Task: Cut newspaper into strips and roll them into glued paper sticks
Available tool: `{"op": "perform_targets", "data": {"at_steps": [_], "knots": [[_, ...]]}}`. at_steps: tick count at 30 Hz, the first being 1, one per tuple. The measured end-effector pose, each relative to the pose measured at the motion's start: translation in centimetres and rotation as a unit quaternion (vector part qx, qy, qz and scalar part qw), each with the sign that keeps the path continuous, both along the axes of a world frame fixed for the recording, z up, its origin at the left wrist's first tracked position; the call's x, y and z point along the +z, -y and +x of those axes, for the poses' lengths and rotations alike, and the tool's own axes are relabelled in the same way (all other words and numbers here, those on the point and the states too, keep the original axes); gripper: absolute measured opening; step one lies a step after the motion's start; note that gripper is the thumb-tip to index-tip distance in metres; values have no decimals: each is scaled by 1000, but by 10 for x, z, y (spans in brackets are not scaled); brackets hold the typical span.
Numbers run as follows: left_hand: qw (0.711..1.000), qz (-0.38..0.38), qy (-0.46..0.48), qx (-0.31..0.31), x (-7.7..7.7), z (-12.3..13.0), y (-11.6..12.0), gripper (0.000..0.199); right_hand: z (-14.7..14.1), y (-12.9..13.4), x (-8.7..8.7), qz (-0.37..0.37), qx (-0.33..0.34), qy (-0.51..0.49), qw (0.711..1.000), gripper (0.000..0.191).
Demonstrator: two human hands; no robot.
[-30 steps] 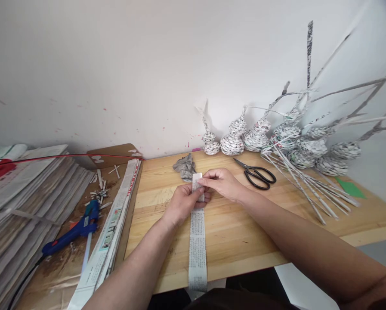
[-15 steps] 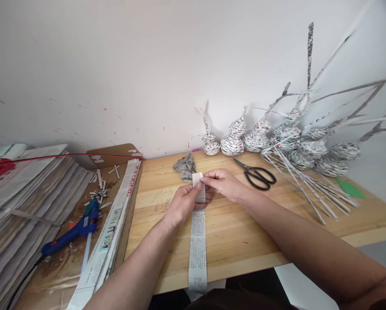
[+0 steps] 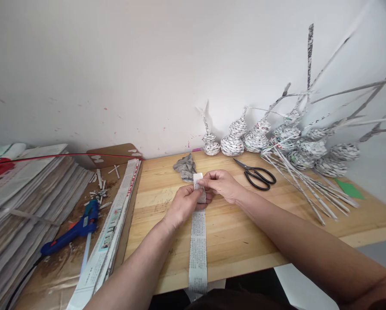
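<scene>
A long strip of newspaper [image 3: 198, 249] runs from my hands down over the front edge of the wooden table. My left hand [image 3: 188, 201] grips it near its far end, thumb on top and fingers beneath. At that same end, my right hand [image 3: 220, 185] pinches the strip's right side between thumb and fingers. A crumpled grey cloth [image 3: 184, 167] lies just beyond the strip's tip. Black-handled scissors [image 3: 259, 176] rest to the right of my right hand.
Woven paper gourd shapes [image 3: 233, 140] line the wall, with long stems sticking out at right. Rolled paper sticks [image 3: 309, 189] lie before them. On the left are a blue glue gun [image 3: 79, 228], folded newspaper strips [image 3: 112, 232] and a tall newspaper stack [image 3: 28, 206].
My right thumb and fingers have shifted slightly on the strip's end, and the end sits a touch further right. Everything else looks the same.
</scene>
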State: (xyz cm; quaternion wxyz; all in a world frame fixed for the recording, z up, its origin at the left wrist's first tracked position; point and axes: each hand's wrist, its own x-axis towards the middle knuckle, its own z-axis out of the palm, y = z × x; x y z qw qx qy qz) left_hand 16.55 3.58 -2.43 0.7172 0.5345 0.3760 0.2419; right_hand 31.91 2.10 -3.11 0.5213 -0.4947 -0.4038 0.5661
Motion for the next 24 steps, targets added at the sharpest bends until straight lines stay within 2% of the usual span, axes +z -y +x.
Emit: {"op": "perform_targets", "data": {"at_steps": [4,7,10,13,17,20,22,24], "knots": [[999,32,-6,-7,1,1,3,21,-3,3,4,-8,17,-12,1000,39],[999,45,0,-9,-1,0,3,26,-4,5,5,10,12,5,1000,40],[999,40,8,31,-5,0,1,35,-4,5,5,50,1,41,998,39],[997,54,23,55,-8,0,0,33,-3,3,2,97,-18,79,992,37],[994,61,38,84,-2,0,-2,36,5,-3,-4,133,-56,142,979,38],[994,44,61,82,5,-1,-2,39,9,-8,-11,182,-71,270,943,38],[994,39,80,65,8,-2,-3,38,7,-11,-12,218,-43,348,911,30],[993,29,100,51,9,-3,-3,36,-1,-16,-8,225,5,429,875,57]]}}
